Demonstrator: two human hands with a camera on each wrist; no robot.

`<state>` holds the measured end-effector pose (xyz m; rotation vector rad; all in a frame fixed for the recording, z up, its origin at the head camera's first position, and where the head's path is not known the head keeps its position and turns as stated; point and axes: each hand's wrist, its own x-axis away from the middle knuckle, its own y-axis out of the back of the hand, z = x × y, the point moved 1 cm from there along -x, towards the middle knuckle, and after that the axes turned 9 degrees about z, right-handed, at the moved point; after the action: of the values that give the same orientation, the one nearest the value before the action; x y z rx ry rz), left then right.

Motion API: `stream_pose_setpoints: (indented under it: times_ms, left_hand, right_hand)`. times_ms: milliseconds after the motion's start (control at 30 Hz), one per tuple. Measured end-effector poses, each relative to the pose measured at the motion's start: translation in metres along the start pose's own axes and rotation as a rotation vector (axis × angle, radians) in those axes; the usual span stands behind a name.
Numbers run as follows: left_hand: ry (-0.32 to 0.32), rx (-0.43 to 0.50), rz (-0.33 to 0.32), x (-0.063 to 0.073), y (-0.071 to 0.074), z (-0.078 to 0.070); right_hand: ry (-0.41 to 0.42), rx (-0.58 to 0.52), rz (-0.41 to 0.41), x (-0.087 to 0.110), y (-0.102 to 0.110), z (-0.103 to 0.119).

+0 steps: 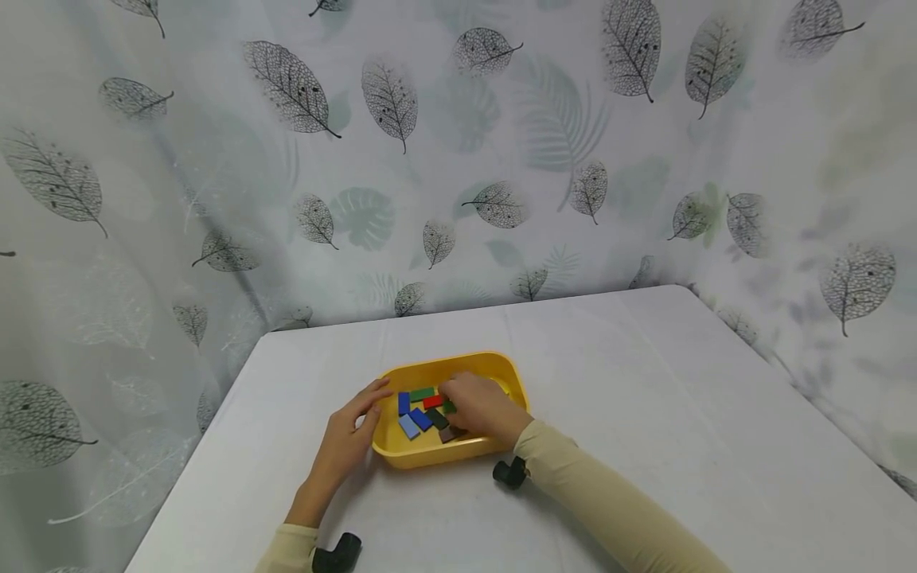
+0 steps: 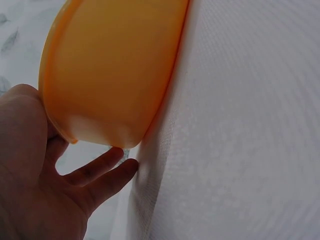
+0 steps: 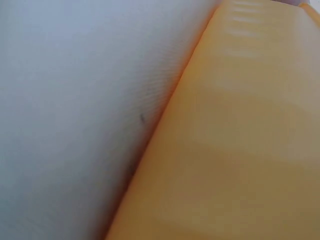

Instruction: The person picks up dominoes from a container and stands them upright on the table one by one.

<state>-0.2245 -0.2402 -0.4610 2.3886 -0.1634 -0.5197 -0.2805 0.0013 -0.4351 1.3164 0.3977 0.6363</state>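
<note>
A yellow tray (image 1: 423, 459) with rounded corners holds several small flat rectangular blocks. Among them are a red block (image 1: 433, 401), a green block (image 1: 422, 394), a blue block (image 1: 404, 403), a light blue block (image 1: 409, 426), a dark green block (image 1: 436, 418) and a brown block (image 1: 447, 434). My left hand (image 1: 349, 436) is at the tray's left end, fingertips at the rim; the left wrist view shows two extended fingers (image 2: 102, 175) by its outer wall. Inside the tray, my right hand (image 1: 481, 404) reaches down over the blocks on the right side, its fingertips hidden.
The tray stands on a white-covered table (image 1: 645, 414). A curtain (image 1: 458, 175) with a leaf print hangs behind the table and along its sides. Dark wrist devices (image 1: 510, 473) sit at both sleeves. Only the tray's outer wall (image 3: 240, 150) and white cloth fill the right wrist view.
</note>
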Motion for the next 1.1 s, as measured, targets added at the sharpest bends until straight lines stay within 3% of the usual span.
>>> stream_pose_setpoints:
  times_ms: [600, 767, 1100]
  left_hand:
    - [0.001, 0.02, 0.002, 0.0, 0.001, 0.002]
    - [0.003, 0.01, 0.009, 0.0, 0.002, 0.0]
    - [-0.016, 0.009, 0.011, 0.001, 0.003, -0.001]
  right_hand:
    - [-0.037, -0.199, -0.025, 0.012, 0.011, -0.003]
    - [-0.028, -0.244, -0.087, 0.016, 0.013, -0.006]
    - [0.076, -0.322, -0.21, 0.03, 0.027, -0.008]
